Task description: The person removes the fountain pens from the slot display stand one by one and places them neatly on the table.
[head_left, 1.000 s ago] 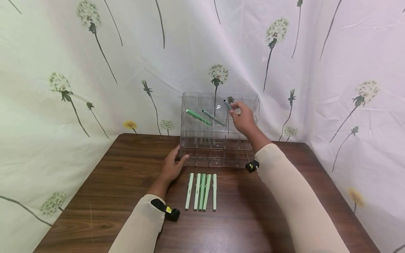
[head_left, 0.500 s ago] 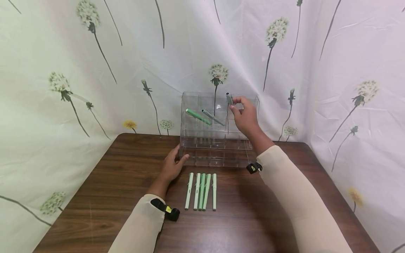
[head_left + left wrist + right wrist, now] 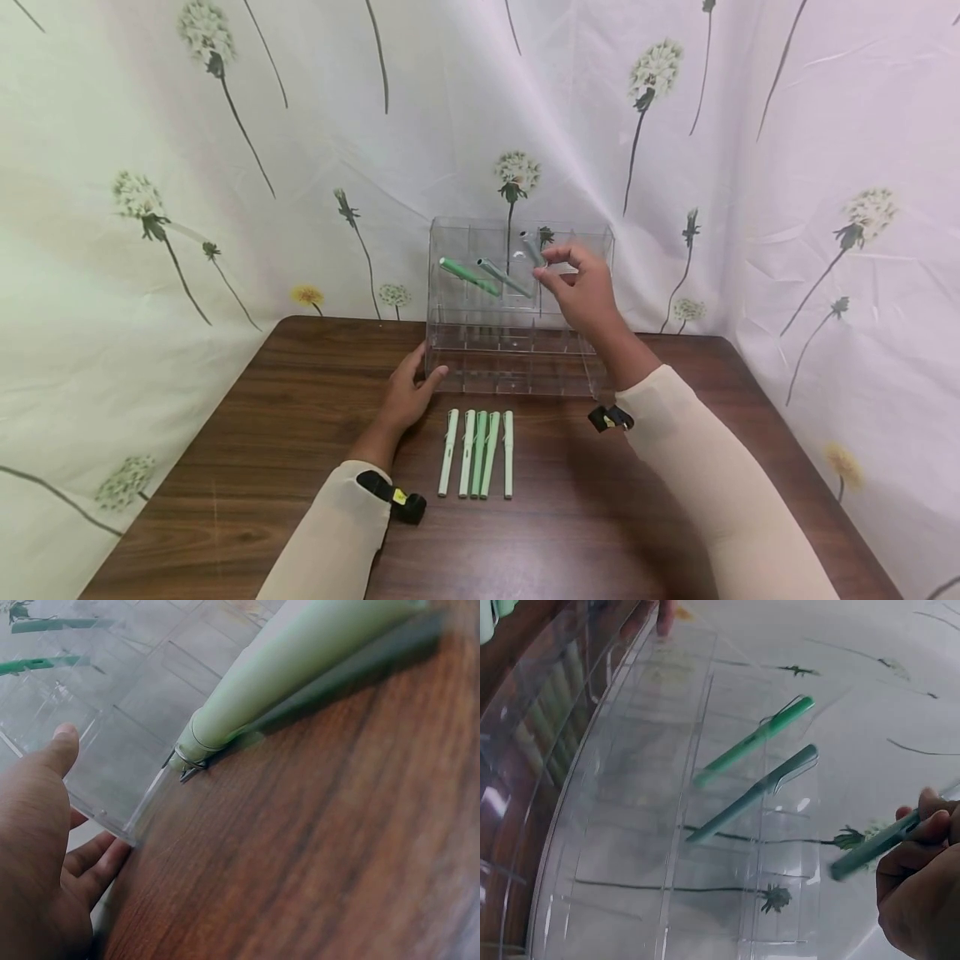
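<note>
My right hand point(image 3: 585, 287) pinches a grey-green pen point(image 3: 531, 247) between thumb and fingers, tilted, over the top tier of a clear plastic tiered organizer point(image 3: 487, 350). In the right wrist view that pen point(image 3: 870, 851) is apart from the compartments. A bright green pen point(image 3: 468, 276) and another grey-green pen point(image 3: 505, 277) lean side by side in the upper tier, clips up. At the organizer's lower left corner, my left hand point(image 3: 408, 392) holds its side; in the left wrist view the thumb lies along the wall, with fingers point(image 3: 97, 862) low behind the edge.
Several pale and light green pens point(image 3: 508, 454) lie in a row on the brown wooden table point(image 3: 300, 467), in front of the organizer. Behind the table hangs a white cloth point(image 3: 420, 150) with a dandelion print. Both wrists wear black straps with small cameras.
The right hand first lifts the pen slightly and turns it more upright, then brings it lower and to the left, tilted again. The left hand, organizer and other pens stay put.
</note>
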Available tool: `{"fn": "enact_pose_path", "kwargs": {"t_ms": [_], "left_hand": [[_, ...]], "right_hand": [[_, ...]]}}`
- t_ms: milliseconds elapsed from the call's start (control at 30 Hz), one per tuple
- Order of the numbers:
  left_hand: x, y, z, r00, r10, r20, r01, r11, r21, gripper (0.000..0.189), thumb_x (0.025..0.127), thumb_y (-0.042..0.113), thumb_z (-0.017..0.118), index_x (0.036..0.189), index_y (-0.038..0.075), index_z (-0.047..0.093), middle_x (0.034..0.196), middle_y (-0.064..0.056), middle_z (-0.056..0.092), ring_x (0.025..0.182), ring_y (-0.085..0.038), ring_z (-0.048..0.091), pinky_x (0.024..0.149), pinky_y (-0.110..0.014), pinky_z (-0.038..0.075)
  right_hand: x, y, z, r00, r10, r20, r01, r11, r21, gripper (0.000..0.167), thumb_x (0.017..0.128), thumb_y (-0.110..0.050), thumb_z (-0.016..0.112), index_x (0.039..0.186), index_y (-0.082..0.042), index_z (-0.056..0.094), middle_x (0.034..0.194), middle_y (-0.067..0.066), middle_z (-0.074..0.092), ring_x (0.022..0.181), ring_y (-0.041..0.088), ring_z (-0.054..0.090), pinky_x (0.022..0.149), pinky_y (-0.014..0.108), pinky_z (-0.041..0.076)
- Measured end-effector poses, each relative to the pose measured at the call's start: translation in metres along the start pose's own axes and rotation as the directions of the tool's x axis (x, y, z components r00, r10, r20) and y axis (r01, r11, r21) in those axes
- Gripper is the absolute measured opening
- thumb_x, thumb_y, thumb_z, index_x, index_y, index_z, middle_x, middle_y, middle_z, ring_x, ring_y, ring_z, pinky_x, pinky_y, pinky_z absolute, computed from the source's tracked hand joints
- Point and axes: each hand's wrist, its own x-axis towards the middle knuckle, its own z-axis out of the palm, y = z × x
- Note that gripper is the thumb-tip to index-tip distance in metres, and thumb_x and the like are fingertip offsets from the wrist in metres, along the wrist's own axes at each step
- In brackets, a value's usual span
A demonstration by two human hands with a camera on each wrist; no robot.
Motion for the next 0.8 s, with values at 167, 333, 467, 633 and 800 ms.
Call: {"fn": "enact_pose_path", "kwargs": {"t_ms": [167, 333, 467, 633, 800], "left_hand": [[0.000, 0.000, 0.000, 1.000, 0.002, -0.001, -0.002, 1.000, -0.003, 0.075, 0.110, 0.047, 0.067, 0.174, 0.025, 0.034, 0.164, -0.018, 0.050, 0.148, -0.040, 0.056, 0.118, -0.061, 0.051], [0.000, 0.000, 0.000, 1.000, 0.004, 0.003, -0.004, 1.000, -0.001, 0.075, 0.110, 0.045, 0.067, 0.174, 0.024, 0.033, 0.166, -0.018, 0.049, 0.151, -0.039, 0.053, 0.120, -0.060, 0.050], [0.001, 0.000, 0.001, 1.000, 0.005, 0.006, -0.005, 1.000, -0.001, 0.075, 0.110, 0.043, 0.067, 0.174, 0.023, 0.033, 0.166, -0.018, 0.048, 0.152, -0.039, 0.053, 0.120, -0.060, 0.050], [0.002, -0.001, 0.001, 1.000, 0.014, 0.003, -0.014, 1.000, -0.004, 0.075, 0.111, 0.040, 0.067, 0.174, 0.022, 0.032, 0.165, -0.020, 0.050, 0.150, -0.040, 0.054, 0.120, -0.060, 0.050], [0.000, 0.000, 0.001, 1.000, 0.013, -0.008, -0.013, 1.000, 0.000, 0.075, 0.110, 0.041, 0.068, 0.174, 0.022, 0.033, 0.162, -0.023, 0.052, 0.147, -0.042, 0.057, 0.118, -0.061, 0.051]], "right_hand": [[-0.010, 0.001, 0.000, 0.993, -0.010, 0.118, -0.002, 0.995, 0.102, 0.050, 0.099, -0.009, 0.082, 0.146, -0.007, 0.063, 0.111, 0.008, 0.064, 0.059, 0.012, 0.066, 0.049, 0.030, 0.051], [-0.020, 0.008, 0.004, 0.970, 0.023, 0.244, -0.051, 0.993, 0.110, 0.086, 0.098, -0.010, 0.083, 0.170, -0.028, 0.040, 0.109, 0.010, 0.062, 0.046, 0.017, 0.056, 0.046, 0.038, 0.054], [-0.030, 0.015, 0.008, 0.950, 0.039, 0.309, -0.075, 0.992, 0.105, 0.098, 0.100, -0.012, 0.082, 0.174, -0.041, 0.024, 0.109, 0.018, 0.064, 0.045, 0.034, 0.059, 0.044, 0.043, 0.056], [-0.041, 0.024, 0.012, 0.936, 0.064, 0.347, -0.118, 0.983, 0.139, 0.090, 0.100, -0.009, 0.081, 0.173, -0.034, 0.033, 0.107, 0.017, 0.060, 0.047, 0.033, 0.058, 0.044, 0.040, 0.055], [-0.050, 0.034, 0.016, 0.940, 0.087, 0.331, -0.142, 0.979, 0.145, 0.086, 0.096, -0.007, 0.085, 0.168, -0.024, 0.043, 0.100, 0.012, 0.060, 0.052, 0.019, 0.059, 0.049, 0.035, 0.057]]}}
